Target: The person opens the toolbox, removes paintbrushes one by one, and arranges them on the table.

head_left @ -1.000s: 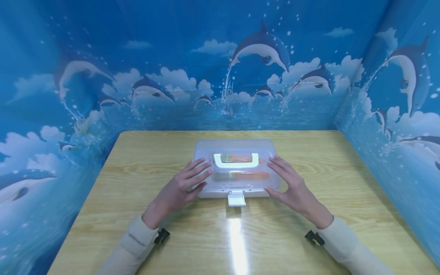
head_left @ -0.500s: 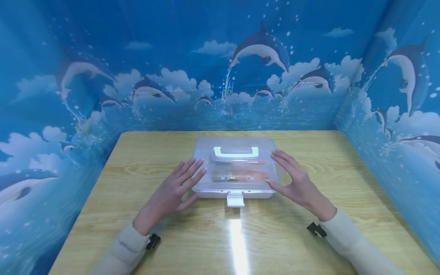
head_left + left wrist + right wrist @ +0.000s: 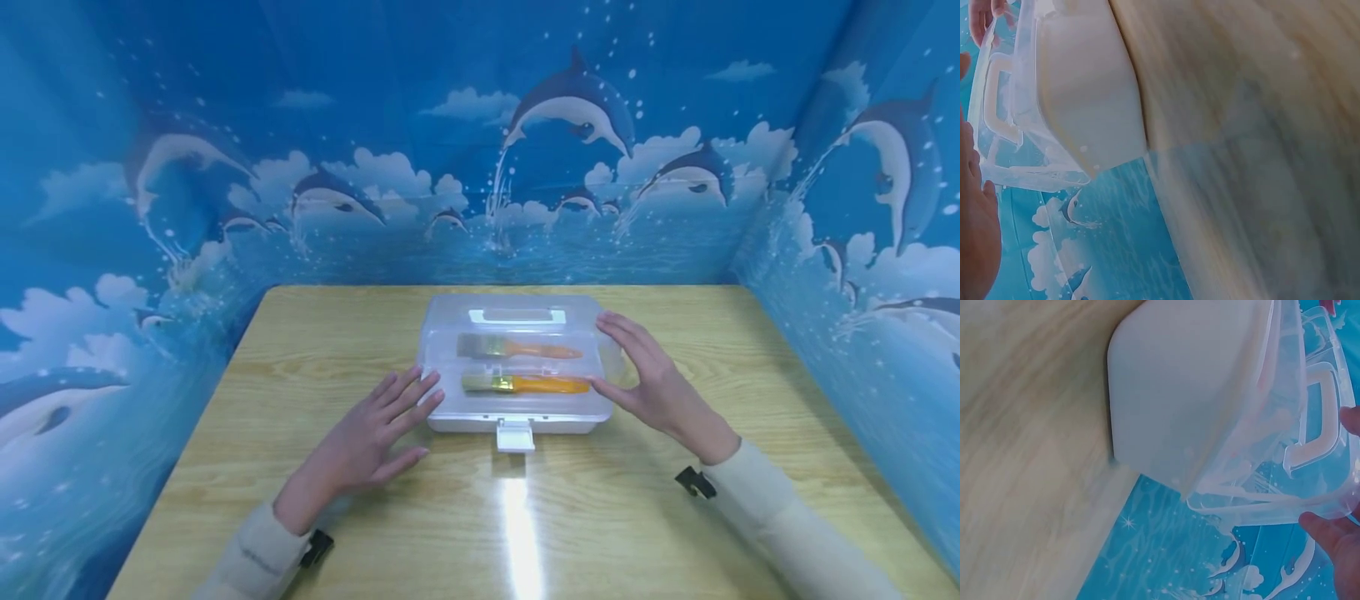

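Observation:
A translucent box with a white base sits at the table's far middle, its lid tilted up and white handle toward the back. Two brushes, one with a bright orange handle and one paler, show through the clear plastic. My right hand is at the lid's right side, and in the right wrist view its fingertips touch the lid edge. Spread and fairly straight, my left hand's fingers lie by the box's left side; contact cannot be told.
An unfastened white latch sticks out from the box's front. Wooden table surface lies around the box. A blue curtain with dolphins rises behind the table and along both sides.
The lid has tilted farther back, carrying its handle away from me. My left hand has moved left and nearer, and my right hand slightly right and farther back.

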Motion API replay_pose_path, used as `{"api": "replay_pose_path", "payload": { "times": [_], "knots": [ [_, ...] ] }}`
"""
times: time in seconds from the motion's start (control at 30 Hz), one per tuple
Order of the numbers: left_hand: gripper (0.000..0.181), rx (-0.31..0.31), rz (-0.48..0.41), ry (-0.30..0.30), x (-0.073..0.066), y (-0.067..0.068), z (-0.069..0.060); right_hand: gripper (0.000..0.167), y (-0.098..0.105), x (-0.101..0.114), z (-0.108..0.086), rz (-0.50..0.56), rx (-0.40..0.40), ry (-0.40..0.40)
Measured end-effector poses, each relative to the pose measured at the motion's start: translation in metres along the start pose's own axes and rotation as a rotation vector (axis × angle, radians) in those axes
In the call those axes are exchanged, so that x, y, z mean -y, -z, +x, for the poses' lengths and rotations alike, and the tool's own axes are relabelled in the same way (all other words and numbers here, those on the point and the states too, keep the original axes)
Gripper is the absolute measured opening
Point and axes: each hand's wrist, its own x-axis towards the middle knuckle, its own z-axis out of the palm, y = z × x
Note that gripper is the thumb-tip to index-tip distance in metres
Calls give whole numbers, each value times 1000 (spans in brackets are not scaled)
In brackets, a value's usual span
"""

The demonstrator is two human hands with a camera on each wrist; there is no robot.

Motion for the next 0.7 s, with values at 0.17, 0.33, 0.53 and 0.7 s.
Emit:
{"api": "replay_pose_path", "payload": {
  "times": [0.17, 0.33, 0.53, 0.7],
  "knots": [
    [66, 34, 16, 19, -4, 0, -5, 67, 3, -3, 6, -31, 19, 12],
    [65, 105, 38, 53, -7, 2, -13, 68, 5, -8, 10, -57, 40, -8],
    [69, 157, 69, 90, -9, 3, -22, 70, 8, -15, 14, -85, 72, -35],
    [71, 181, 69, 100, -9, 5, -26, 70, 10, -20, 18, -104, 100, -54]
  ]
}}
